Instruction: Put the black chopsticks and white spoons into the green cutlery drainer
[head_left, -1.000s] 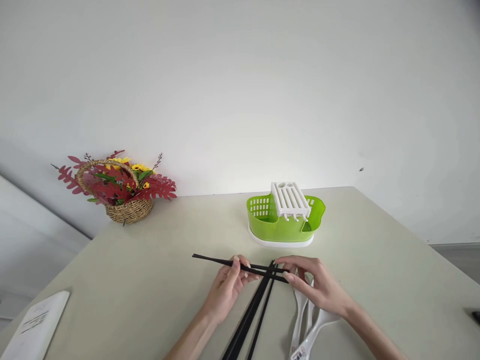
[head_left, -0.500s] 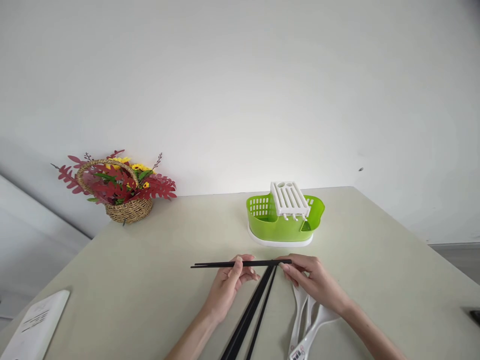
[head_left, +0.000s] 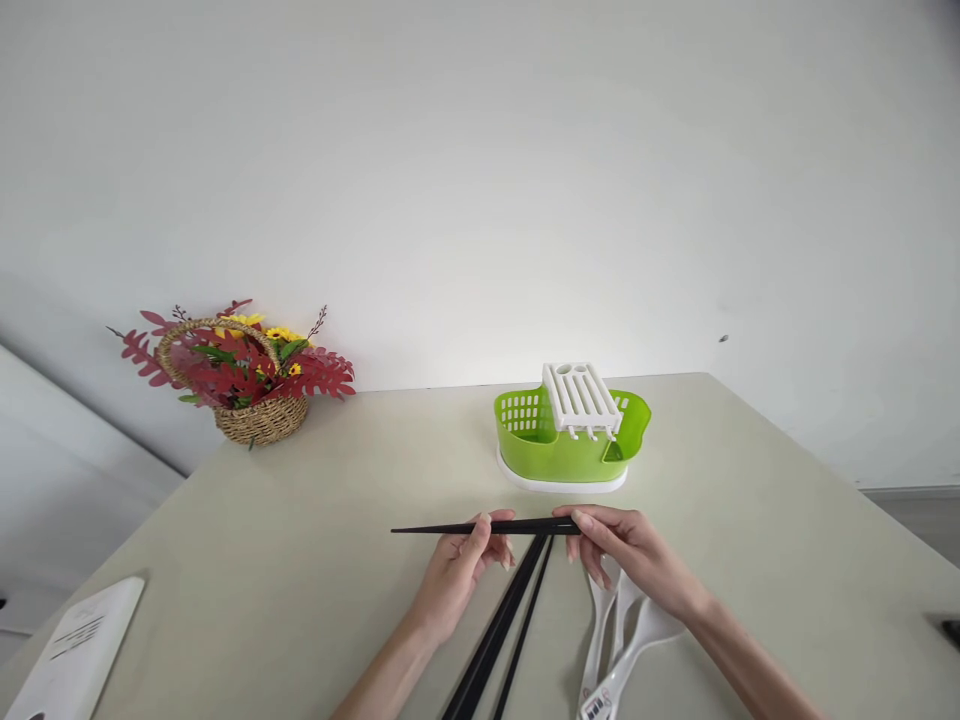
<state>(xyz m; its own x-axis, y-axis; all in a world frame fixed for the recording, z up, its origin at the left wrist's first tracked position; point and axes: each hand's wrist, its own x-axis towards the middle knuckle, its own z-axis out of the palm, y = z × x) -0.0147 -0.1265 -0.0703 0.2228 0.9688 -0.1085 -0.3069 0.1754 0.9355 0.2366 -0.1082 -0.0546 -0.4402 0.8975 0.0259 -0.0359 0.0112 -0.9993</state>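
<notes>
My left hand (head_left: 459, 572) pinches a pair of black chopsticks (head_left: 525, 527) near their middle, thumb on top. At their thick end, my right hand (head_left: 634, 555) grips the same pair between thumb and fingers. The pair lies level across the view, its thin tips together at the left. Below it, several more black chopsticks (head_left: 499, 635) rest on the table, fanning toward me. Beside them, partly under my right hand, lie white spoons (head_left: 626, 650) with a label on one handle.
A green basket (head_left: 559, 462) with a white slotted top (head_left: 583, 398) and white base stands behind my hands. At the back left is a wicker basket (head_left: 262, 420) of red and yellow flowers. A white printed box (head_left: 79, 650) lies at the table's (head_left: 300, 560) left edge.
The tips of the held chopsticks have come together and shifted slightly right. My right thumb has slid a little right along the thick end. The basket and spoons stay put.
</notes>
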